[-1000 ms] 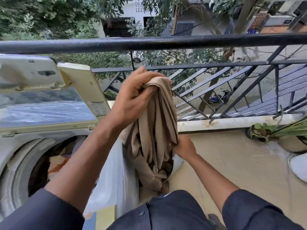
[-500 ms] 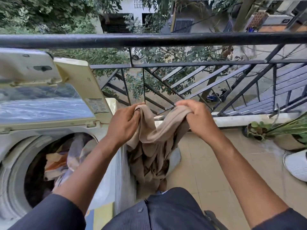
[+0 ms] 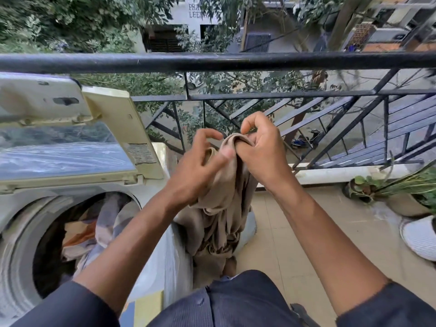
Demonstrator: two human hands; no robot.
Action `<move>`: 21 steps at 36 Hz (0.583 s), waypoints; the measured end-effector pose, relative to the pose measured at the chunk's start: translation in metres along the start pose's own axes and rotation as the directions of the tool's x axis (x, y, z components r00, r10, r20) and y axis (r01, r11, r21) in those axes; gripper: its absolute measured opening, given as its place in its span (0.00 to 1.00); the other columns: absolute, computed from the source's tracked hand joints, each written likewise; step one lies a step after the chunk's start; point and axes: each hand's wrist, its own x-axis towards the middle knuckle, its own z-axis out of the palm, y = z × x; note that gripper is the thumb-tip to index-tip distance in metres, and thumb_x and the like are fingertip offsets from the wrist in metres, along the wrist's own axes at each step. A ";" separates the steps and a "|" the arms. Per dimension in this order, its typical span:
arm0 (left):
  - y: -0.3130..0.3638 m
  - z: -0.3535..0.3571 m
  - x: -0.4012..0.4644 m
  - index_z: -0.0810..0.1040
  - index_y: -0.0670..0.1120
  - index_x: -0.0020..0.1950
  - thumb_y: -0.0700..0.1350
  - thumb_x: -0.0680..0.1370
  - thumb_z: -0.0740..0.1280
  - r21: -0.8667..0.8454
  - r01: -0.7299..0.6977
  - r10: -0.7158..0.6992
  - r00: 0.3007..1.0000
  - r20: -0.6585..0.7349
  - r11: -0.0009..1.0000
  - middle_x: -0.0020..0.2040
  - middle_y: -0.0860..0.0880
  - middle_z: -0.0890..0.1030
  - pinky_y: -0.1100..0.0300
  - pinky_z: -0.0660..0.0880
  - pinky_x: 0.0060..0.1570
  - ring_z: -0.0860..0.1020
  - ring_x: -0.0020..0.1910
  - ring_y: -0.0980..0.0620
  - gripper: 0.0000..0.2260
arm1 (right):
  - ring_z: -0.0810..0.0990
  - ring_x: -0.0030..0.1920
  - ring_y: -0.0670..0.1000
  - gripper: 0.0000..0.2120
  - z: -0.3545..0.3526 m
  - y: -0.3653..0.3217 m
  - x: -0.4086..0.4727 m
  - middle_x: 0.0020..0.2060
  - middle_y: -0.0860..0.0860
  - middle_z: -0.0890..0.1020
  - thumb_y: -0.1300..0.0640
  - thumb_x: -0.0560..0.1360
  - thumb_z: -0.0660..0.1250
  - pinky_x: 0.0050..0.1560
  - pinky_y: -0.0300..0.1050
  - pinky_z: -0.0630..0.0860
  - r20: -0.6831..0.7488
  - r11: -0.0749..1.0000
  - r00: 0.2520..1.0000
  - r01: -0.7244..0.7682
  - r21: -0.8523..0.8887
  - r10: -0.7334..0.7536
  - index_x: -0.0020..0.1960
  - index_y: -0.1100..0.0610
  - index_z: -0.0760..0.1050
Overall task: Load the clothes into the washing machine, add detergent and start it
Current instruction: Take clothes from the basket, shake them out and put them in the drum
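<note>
A beige cloth (image 3: 221,208) hangs in folds in front of me, to the right of the washing machine (image 3: 21,223). My right hand (image 3: 262,149) pinches its top edge. My left hand (image 3: 200,166) presses the cloth with the thumb while its fingers are spread. The top-loading machine stands at the left with its lid (image 3: 70,142) raised. Inside the drum lie patterned clothes (image 3: 94,227) in grey, orange and cream. The lower end of the beige cloth is bunched near my torso.
A black metal railing (image 3: 212,61) runs across just beyond my hands. Potted plants (image 3: 389,190) and a white object (image 3: 420,237) sit on the tiled balcony floor (image 3: 295,232) at the right. A low ledge (image 3: 342,172) lies under the railing.
My hands have come together at the top of the cloth. My right hand rose from low on the cloth to its top edge, and my left hand's fingers have loosened.
</note>
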 end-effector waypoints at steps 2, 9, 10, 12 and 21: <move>-0.007 0.004 -0.003 0.73 0.60 0.58 0.68 0.78 0.65 0.209 -0.132 0.120 0.991 0.065 0.969 0.44 0.52 0.82 0.47 0.80 0.43 0.82 0.43 0.50 0.16 | 0.61 0.23 0.44 0.13 0.002 0.004 0.001 0.22 0.43 0.68 0.66 0.72 0.69 0.25 0.40 0.59 0.035 1.000 0.999 -0.006 0.013 0.006 0.45 0.52 0.68; -0.015 -0.017 0.007 0.77 0.47 0.40 0.47 0.86 0.65 0.190 -0.182 0.200 0.976 -0.082 0.965 0.33 0.48 0.75 0.51 0.70 0.35 0.73 0.34 0.51 0.15 | 0.69 0.27 0.47 0.16 -0.009 0.050 -0.007 0.26 0.47 0.73 0.60 0.71 0.76 0.32 0.43 0.66 0.141 0.991 0.990 -0.004 -0.134 0.023 0.53 0.48 0.74; -0.015 -0.019 0.007 0.77 0.45 0.39 0.47 0.85 0.65 0.214 -0.187 0.209 0.974 -0.084 0.959 0.33 0.44 0.76 0.49 0.71 0.34 0.74 0.34 0.47 0.15 | 0.70 0.29 0.46 0.13 -0.009 0.060 -0.011 0.28 0.48 0.74 0.59 0.71 0.76 0.33 0.44 0.66 0.170 0.988 0.985 -0.007 -0.157 0.034 0.52 0.49 0.77; -0.011 -0.018 0.007 0.76 0.42 0.38 0.46 0.85 0.65 0.252 -0.202 0.224 0.973 -0.060 0.946 0.33 0.42 0.75 0.48 0.72 0.35 0.75 0.34 0.43 0.16 | 0.73 0.32 0.46 0.07 -0.004 0.078 -0.020 0.31 0.49 0.77 0.52 0.70 0.76 0.35 0.47 0.69 0.221 0.977 0.973 -0.023 -0.210 0.071 0.47 0.50 0.80; 0.046 -0.031 0.002 0.72 0.42 0.35 0.39 0.85 0.65 0.101 -0.340 0.344 0.939 -0.026 0.935 0.31 0.54 0.68 0.65 0.62 0.32 0.66 0.31 0.60 0.17 | 0.74 0.39 0.61 0.13 0.021 0.158 -0.051 0.33 0.52 0.73 0.54 0.72 0.63 0.34 0.51 0.68 0.236 0.780 0.922 -0.101 -0.617 0.306 0.31 0.52 0.66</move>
